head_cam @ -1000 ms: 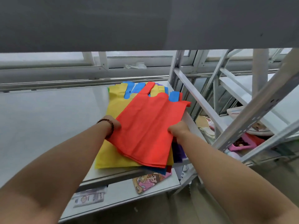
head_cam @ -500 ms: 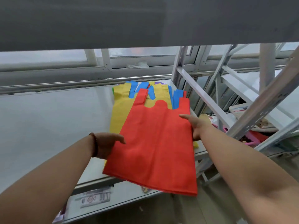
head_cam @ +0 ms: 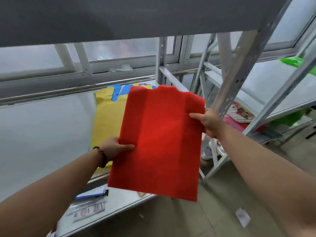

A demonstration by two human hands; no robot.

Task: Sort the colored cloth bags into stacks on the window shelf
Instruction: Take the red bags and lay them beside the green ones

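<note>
A red cloth bag (head_cam: 160, 141) hangs in the air in front of me, held flat by both hands. My left hand (head_cam: 113, 147) pinches its left edge low down, and my right hand (head_cam: 207, 122) grips its right edge higher up. Behind it a yellow bag (head_cam: 106, 117) lies on top of the pile on the white window shelf (head_cam: 42, 130), with blue bag handles (head_cam: 119, 90) and a bit of purple showing at the far end. The red bag hides most of the pile.
A grey shelf board (head_cam: 119, 16) overhangs close above. Slanted metal rack posts (head_cam: 234, 72) stand right of my right hand. A lower shelf holds a blue-edged booklet (head_cam: 93, 194) and a printed packet (head_cam: 89, 210). Green cloth (head_cam: 295, 61) lies on the right rack; pink items (head_cam: 234, 122) sit below.
The red bag has been lifted off the pile and pulled toward me, now clear of the shelf. Both hands moved up and back with it; the view swung right.
</note>
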